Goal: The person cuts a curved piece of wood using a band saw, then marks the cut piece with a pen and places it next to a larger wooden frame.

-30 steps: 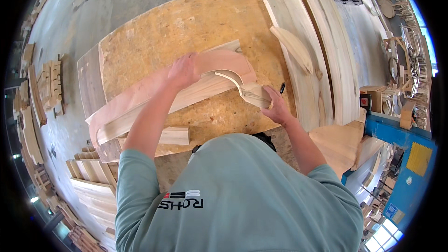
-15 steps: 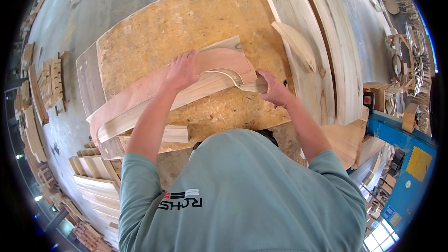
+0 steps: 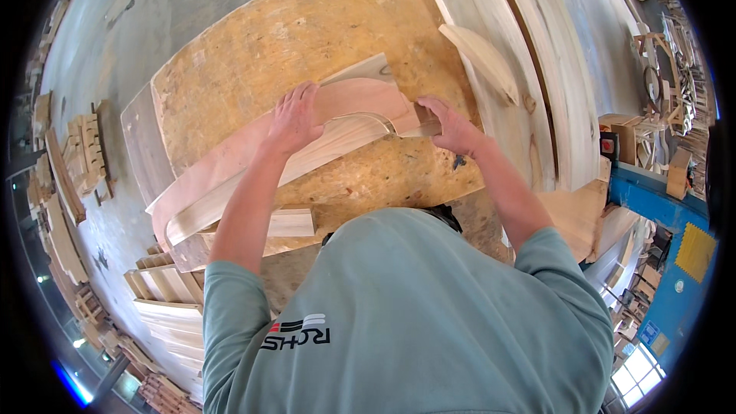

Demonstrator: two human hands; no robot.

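A long curved template [image 3: 230, 157], pinkish plywood with a hooked right end, lies on top of a pale wooden board [image 3: 337, 143]. The board shows below the curve and past the template's far edge. My left hand [image 3: 294, 119] spans the middle of the template, fingers over its far side and thumb at its inner edge, closed on it. At the right end, my right hand [image 3: 452, 126] grips the board's end beside the hooked tip, fingers at the far side and thumb nearer me. Its palm hides the very end of the board.
Underneath is a worn yellow-brown worktable [image 3: 268, 46]. Thick long planks [image 3: 529, 69] run along its right side, with a crescent-shaped offcut [image 3: 481, 63] on them. A short wood block [image 3: 291, 222] lies near me. Blue machinery [image 3: 659, 207] stands at right, stacked slats [image 3: 169, 299] at lower left.
My right hand has shifted toward the far side at the board's end, its fingers reaching further over. My left hand keeps its place on the template. The whole view has tilted slightly.
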